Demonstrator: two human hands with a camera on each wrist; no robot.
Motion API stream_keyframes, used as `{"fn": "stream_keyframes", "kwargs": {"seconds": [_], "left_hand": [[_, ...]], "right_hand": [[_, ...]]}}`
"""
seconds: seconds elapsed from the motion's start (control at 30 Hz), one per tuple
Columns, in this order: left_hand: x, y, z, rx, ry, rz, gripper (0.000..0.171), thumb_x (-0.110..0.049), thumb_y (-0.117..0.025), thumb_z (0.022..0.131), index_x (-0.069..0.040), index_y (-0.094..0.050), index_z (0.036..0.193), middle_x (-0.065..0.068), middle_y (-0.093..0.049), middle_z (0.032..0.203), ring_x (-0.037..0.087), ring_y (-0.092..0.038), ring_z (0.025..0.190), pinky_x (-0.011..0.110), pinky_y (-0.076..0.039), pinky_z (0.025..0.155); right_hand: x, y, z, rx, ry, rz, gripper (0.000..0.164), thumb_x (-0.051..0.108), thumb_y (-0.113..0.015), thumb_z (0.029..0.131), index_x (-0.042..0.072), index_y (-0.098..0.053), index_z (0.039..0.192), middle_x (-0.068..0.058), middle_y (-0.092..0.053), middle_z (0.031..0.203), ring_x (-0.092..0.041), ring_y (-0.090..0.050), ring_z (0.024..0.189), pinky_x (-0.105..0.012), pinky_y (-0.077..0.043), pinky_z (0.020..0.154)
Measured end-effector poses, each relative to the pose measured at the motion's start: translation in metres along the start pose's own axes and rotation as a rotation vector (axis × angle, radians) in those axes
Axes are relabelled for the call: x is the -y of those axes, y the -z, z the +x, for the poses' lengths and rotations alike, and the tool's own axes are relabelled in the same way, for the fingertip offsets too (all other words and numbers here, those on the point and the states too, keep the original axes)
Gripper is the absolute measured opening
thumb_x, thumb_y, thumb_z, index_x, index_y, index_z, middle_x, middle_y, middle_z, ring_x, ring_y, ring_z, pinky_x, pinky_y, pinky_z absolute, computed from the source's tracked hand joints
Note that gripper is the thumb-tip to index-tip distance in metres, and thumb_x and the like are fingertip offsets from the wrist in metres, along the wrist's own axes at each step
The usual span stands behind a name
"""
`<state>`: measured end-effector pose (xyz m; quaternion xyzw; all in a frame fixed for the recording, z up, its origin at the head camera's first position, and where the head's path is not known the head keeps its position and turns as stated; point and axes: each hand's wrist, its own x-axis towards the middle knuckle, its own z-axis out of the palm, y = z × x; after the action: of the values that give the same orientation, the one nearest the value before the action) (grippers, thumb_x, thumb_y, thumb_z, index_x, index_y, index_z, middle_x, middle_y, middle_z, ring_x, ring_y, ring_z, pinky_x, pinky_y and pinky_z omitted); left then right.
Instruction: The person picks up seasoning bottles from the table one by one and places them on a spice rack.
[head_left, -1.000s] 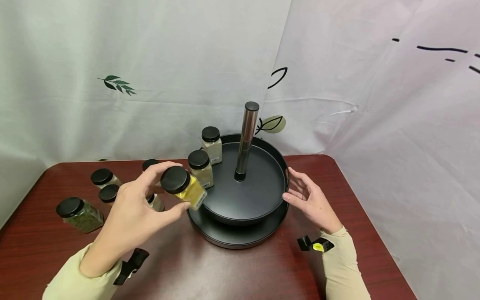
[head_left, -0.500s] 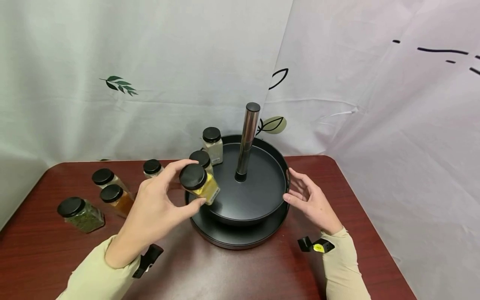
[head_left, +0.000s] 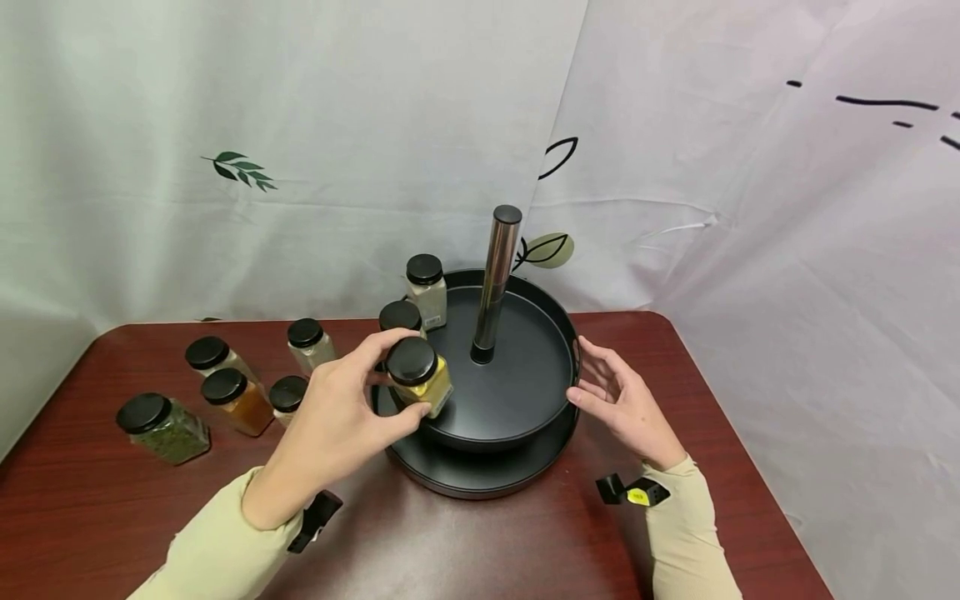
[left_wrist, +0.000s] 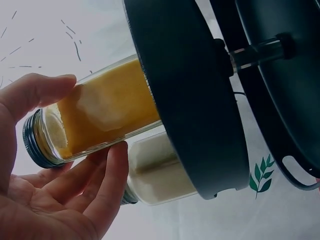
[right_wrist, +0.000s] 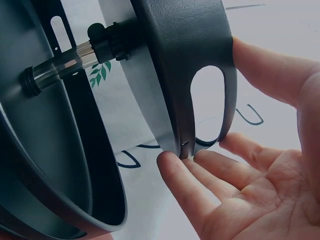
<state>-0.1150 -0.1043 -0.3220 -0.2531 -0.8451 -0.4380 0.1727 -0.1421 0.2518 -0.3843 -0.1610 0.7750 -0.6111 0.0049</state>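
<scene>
My left hand point(head_left: 341, 417) pinches a square spice jar of yellow powder point(head_left: 432, 388) between thumb and fingers. The jar has a black lid and is held over the left edge of the upper tray point(head_left: 510, 392) of a black two-tier rack. In the left wrist view the base of the yellow jar point(left_wrist: 112, 105) overlaps the tray's wall, with a jar of pale powder point(left_wrist: 160, 170) close beside it. My right hand point(head_left: 618, 400) holds the upper tray's right rim, thumb and fingertips at the slotted handle point(right_wrist: 227, 100).
Two pale-powder jars, one at the back point(head_left: 427, 304) and one partly hidden point(head_left: 400, 317), stand on the upper tray's left side. Several more jars, including a green herb jar point(head_left: 176, 433) and an orange one point(head_left: 247, 407), stand on the table. A metal post point(head_left: 495, 283) rises mid-tray.
My left hand has carried the yellow jar rightward to the upper tray's left edge, uncovering jars on the table behind it. The right hand has stayed at the rim.
</scene>
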Motion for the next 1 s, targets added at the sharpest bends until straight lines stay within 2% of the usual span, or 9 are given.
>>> {"fn": "stream_keyframes", "kwargs": {"seconds": [0.33, 0.77, 1.0], "left_hand": [[0.002, -0.006, -0.002, 0.017, 0.013, 0.066, 0.074, -0.008, -0.089, 0.07, -0.017, -0.057, 0.135, -0.004, -0.072, 0.105, 0.006, -0.07, 0.078, 0.031, -0.056, 0.07], [0.004, -0.011, -0.002, 0.061, 0.038, 0.096, 0.074, -0.01, -0.089, 0.07, -0.02, -0.057, 0.136, -0.004, -0.071, 0.105, 0.006, -0.065, 0.079, 0.03, -0.054, 0.068], [0.005, -0.012, -0.001, 0.085, 0.044, 0.096, 0.073, -0.011, -0.09, 0.071, -0.016, -0.057, 0.136, -0.002, -0.071, 0.106, 0.007, -0.064, 0.08, 0.033, -0.055, 0.068]], "right_hand": [[0.001, 0.0, -0.001, -0.001, -0.011, -0.002, 0.071, 0.001, -0.069, 0.093, 0.002, -0.035, 0.154, -0.014, -0.033, 0.16, -0.032, -0.036, 0.145, -0.033, -0.043, 0.107], [0.003, -0.001, -0.001, 0.004, -0.023, 0.002, 0.071, 0.003, -0.07, 0.093, 0.004, -0.035, 0.155, -0.012, -0.032, 0.161, -0.031, -0.035, 0.146, -0.026, -0.044, 0.105], [0.002, -0.001, -0.001, 0.002, -0.029, 0.004, 0.071, 0.003, -0.07, 0.094, 0.004, -0.035, 0.155, -0.011, -0.032, 0.161, -0.03, -0.034, 0.146, -0.025, -0.044, 0.105]]}}
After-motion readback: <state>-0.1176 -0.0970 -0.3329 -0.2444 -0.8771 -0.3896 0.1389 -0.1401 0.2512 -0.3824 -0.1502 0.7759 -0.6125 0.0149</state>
